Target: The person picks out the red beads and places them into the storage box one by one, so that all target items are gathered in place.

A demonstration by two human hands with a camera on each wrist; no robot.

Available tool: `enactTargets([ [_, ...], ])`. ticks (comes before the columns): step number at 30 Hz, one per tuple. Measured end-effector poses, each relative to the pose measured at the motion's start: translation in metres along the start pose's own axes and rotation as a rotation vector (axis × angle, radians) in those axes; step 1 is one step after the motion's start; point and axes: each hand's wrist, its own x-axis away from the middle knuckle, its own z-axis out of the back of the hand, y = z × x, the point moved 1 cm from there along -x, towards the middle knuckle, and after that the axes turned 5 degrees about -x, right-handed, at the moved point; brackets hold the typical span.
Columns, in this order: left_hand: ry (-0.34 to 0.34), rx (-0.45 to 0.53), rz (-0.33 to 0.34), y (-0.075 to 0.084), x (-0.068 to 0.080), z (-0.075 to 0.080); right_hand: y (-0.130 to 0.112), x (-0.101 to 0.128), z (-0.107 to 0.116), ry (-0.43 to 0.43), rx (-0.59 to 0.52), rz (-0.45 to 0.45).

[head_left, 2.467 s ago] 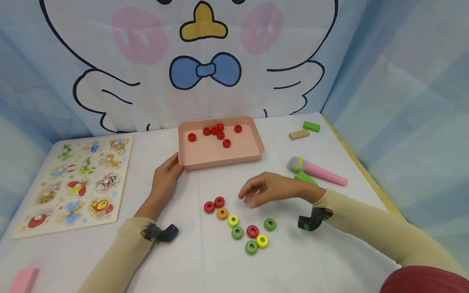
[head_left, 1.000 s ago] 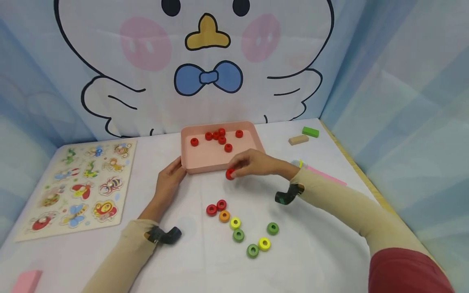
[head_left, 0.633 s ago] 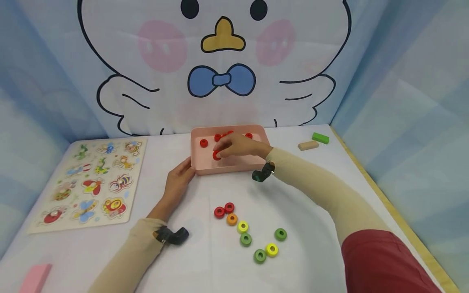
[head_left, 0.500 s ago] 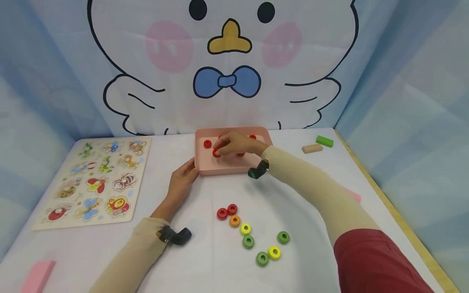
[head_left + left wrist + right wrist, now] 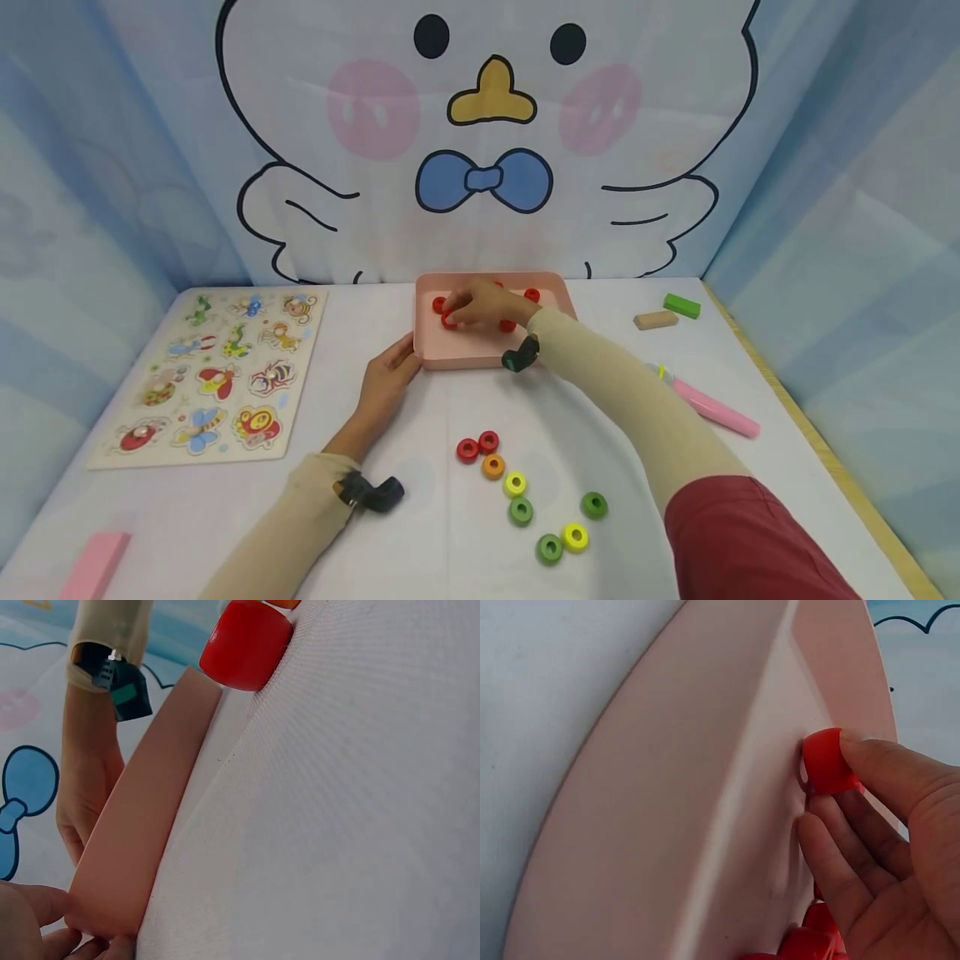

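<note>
The right hand (image 5: pixel 483 307) is inside the shallow pink tray (image 5: pixel 459 362), pinching a red ring bead (image 5: pixel 826 761) between thumb and fingers just over the tray floor. Several other red beads (image 5: pixel 532 295) lie in the tray, partly hidden by that hand. At the tray's near left corner, the left hand (image 5: pixel 386 387) grips the wall, thumb and fingertips on the corner in the left wrist view. On the white tabletop in front of the tray are two red rings (image 5: pixel 467 451), an orange ring (image 5: pixel 492 466), yellow rings (image 5: pixel 575 537) and green rings (image 5: pixel 550 549).
A wooden insect puzzle board (image 5: pixel 202 379) lies at left, with a pink block (image 5: pixel 96 567) nearer the front. Toward the right are a pink toy microphone (image 5: pixel 716 408), a natural wood block (image 5: pixel 656 320) and a green block (image 5: pixel 682 305). Printed curtains stand behind and beside the table.
The right hand has taken a red ring from among the rings on the table and carried it forward into the tray. The left hand has stayed at the tray's corner. The head view has shifted.
</note>
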Motion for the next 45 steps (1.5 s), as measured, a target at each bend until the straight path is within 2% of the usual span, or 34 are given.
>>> enactTargets([
  [11, 0.027, 0.009, -0.019, 0.002, 0.001, -0.003, -0.006, 0.004, 0.0, 0.0, 0.057, 0.028],
  [14, 0.024, 0.017, -0.025, 0.002, 0.001, -0.001, -0.008, 0.006, 0.002, 0.021, 0.093, 0.029],
  [17, 0.027, 0.007, -0.02, 0.001, 0.002, 0.0, -0.011, 0.014, 0.003, 0.042, 0.15, 0.072],
  [20, 0.027, -0.001, -0.016, 0.0, 0.001, 0.002, -0.014, 0.027, 0.001, 0.048, 0.19, 0.153],
  [25, 0.01, 0.006, -0.023, 0.0, 0.0, 0.003, -0.017, 0.059, -0.007, 0.024, 0.174, 0.259],
  [31, 0.004, -0.007, -0.023, 0.0, 0.001, 0.0, -0.009, 0.107, -0.018, -0.006, 0.087, 0.348],
  [33, 0.007, -0.015, -0.024, 0.0, 0.002, 0.0, -0.002, 0.121, -0.023, -0.04, 0.035, 0.387],
  [36, 0.002, -0.002, -0.031, -0.002, 0.001, 0.001, 0.012, 0.138, -0.032, -0.12, -0.024, 0.399],
  [40, -0.012, 0.011, -0.034, -0.002, 0.0, 0.002, 0.028, 0.155, -0.046, -0.23, -0.066, 0.368],
  [45, -0.007, 0.004, -0.025, -0.002, 0.001, -0.001, 0.037, 0.165, -0.059, -0.275, -0.074, 0.363],
])
